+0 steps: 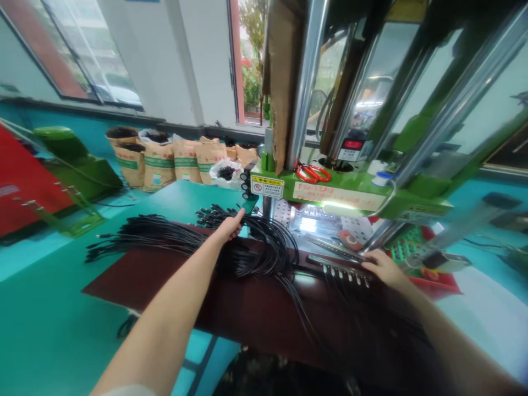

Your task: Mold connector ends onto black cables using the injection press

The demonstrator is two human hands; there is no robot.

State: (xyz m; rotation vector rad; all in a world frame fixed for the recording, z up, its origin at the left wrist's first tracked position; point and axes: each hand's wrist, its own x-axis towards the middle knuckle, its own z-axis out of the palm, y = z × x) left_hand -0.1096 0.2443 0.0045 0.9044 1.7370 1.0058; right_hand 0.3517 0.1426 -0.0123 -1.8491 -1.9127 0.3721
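- Dark red-brown flat tabletop (247, 316), partly covered
- Long black cable bundle (154, 234) laid left
- Looped black cable pile (268, 247) heaped centrally
- Silver toothed metal bar (339, 265) placed right

Head view: left hand (231, 226) at the black cable pile (264, 242) on the dark brown bench (247, 308); grip unclear. Right hand (381, 267) at the right end of a long metal bar (336, 248), by the green press (350, 187). Slotted metal strip (340, 266) just nearer the wearer. Red-handled scissors (313, 174) on press. Second cable bundle (152, 236) to the left. Filled sacks (160, 159) by the wall.
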